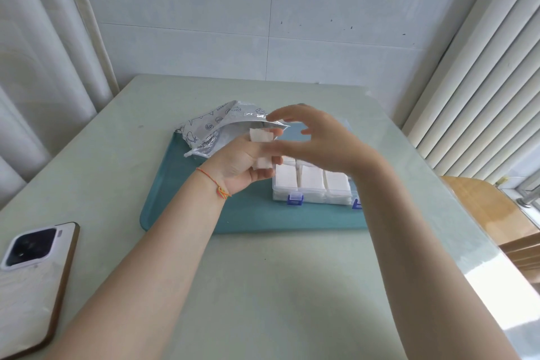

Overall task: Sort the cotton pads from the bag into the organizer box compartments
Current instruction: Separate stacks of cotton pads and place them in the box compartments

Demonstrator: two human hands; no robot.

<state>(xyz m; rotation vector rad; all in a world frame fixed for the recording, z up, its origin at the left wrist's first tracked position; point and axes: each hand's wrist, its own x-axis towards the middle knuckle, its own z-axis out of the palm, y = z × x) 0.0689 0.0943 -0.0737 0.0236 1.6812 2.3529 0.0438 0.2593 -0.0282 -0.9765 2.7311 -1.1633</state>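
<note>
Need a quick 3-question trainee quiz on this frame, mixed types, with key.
1. True or false: the left hand holds cotton pads.
2. Where does the organizer box sit?
A. on the phone
B. on the teal tray
C. inside the bag
3. Fill in: the box's near compartments hold white ____.

Key
1. True. The right hand hovers open above the box, holding nothing.
2. B. The bag lies at the tray's far left; the phone lies on the table.
3. pads
</note>
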